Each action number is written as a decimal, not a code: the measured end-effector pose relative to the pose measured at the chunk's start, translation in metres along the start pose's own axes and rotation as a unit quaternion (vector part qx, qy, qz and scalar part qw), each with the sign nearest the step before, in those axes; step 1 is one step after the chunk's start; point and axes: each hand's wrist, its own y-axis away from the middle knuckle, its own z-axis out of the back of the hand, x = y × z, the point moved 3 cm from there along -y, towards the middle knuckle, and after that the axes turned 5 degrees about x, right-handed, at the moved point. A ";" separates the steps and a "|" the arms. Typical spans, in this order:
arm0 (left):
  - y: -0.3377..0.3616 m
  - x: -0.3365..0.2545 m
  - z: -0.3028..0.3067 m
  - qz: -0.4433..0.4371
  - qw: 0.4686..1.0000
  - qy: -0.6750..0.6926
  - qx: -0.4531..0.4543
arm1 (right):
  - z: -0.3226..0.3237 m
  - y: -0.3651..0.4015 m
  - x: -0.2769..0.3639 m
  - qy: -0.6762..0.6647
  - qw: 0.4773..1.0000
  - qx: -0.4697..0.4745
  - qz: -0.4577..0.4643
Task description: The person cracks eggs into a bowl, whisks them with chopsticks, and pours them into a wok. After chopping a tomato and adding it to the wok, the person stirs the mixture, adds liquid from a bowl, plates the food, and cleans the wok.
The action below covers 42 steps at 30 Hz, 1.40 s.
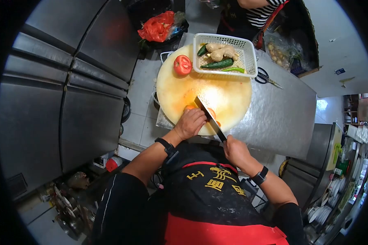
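Note:
My right hand (237, 152) grips the handle of a kitchen knife (216, 126), its blade slanting across the near part of a round cutting board (171, 87). Left of the blade, my left hand (191, 122) has curled fingers on a tomato piece (189, 107), mostly covered by the hand. Orange-red tomato slices (212, 112) show just right of the blade. Farther back on the board lies a tomato (182, 65) with a pale, cut-looking patch. A white plastic basket (249, 61) rests over the board's far edge, holding ginger (223, 52), dark green cucumber-like vegetables (218, 64) and a green pepper (233, 70).
Black-handled scissors (268, 78) lie beside the basket on the metal table (282, 118). Steel cabinets (94, 110) stand at left. A red plastic bag (157, 26) sits in a dark bin behind the board. Another person in a striped sleeve (261, 15) stands across the table.

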 end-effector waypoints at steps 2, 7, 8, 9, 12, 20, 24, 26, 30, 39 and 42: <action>0.000 0.001 0.000 0.000 1.000 -0.004 -0.005 | 0.002 -0.008 0.001 -0.005 1.000 -0.021 0.015; 0.000 0.001 0.001 -0.002 1.000 0.006 -0.005 | 0.037 0.016 0.009 -0.018 1.000 -0.014 0.012; 0.000 0.002 0.001 -0.005 1.000 0.004 -0.010 | 0.036 0.015 0.008 -0.017 1.000 -0.012 0.013; -0.001 0.003 0.002 -0.002 1.000 0.005 -0.010 | 0.034 0.016 0.007 -0.013 1.000 0.003 0.010; -0.004 0.000 0.002 0.000 1.000 0.002 -0.004 | 0.003 0.001 -0.003 -0.012 1.000 -0.006 0.018; 0.000 0.004 0.010 -0.006 0.999 -0.031 0.022 | 0.001 -0.010 -0.001 0.003 0.999 -0.028 0.018; 0.002 0.006 0.006 0.015 0.999 -0.050 -0.001 | 0.011 -0.004 0.003 -0.008 1.000 -0.025 0.014; 0.004 0.007 0.005 0.016 0.998 -0.058 0.021 | 0.026 0.008 0.010 -0.002 1.000 -0.021 0.022; 0.004 0.007 0.006 0.025 0.997 -0.067 0.028 | 0.045 0.031 0.017 0.014 1.000 -0.004 0.021; 0.004 0.006 0.006 0.017 0.998 -0.046 0.030 | -0.003 -0.022 0.004 -0.013 0.999 -0.042 0.032; 0.003 0.009 0.006 0.024 0.998 -0.050 0.021 | 0.020 -0.011 0.008 -0.011 0.999 -0.030 0.033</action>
